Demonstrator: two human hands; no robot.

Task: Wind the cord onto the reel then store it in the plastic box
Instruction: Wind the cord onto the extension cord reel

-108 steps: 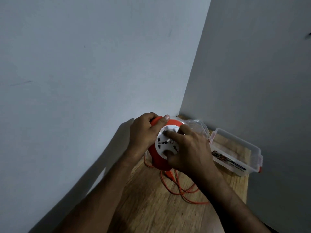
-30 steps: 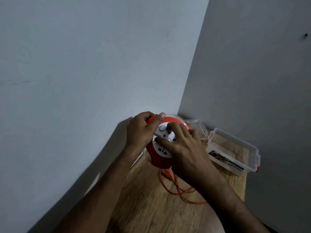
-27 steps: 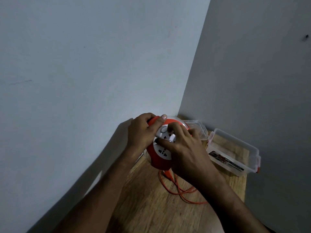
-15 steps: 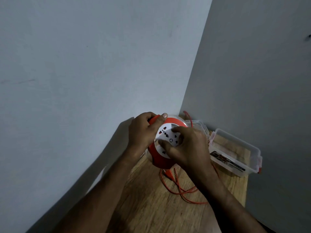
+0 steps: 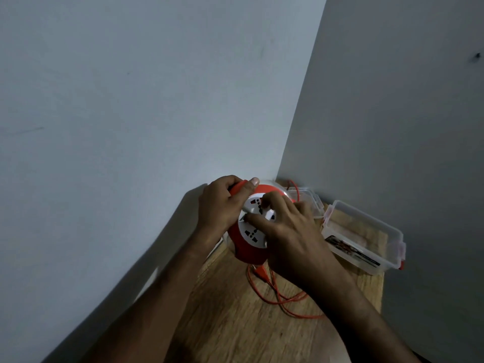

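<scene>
An orange cord reel (image 5: 248, 254) with a white socket face (image 5: 252, 233) is held upright over the wooden table (image 5: 230, 318). My left hand (image 5: 222, 205) grips the reel's orange handle at the top left. My right hand (image 5: 290, 231) lies on the white face, fingers pressing into it. Loose orange cord (image 5: 277, 294) hangs from the reel's underside and lies in loops on the table; a strand (image 5: 294, 189) arcs up behind the reel. The clear plastic box (image 5: 366, 237) stands open at the right, by the wall.
A clear lid (image 5: 307, 200) lies behind the reel in the corner. Two grey walls meet right behind the table. The table's right edge (image 5: 382, 289) runs close to the box.
My right hand has kept turning the white face around, so the sockets sit at new angles. The loops on the table have shrunk a little, and a strand now rises behind the reel.
</scene>
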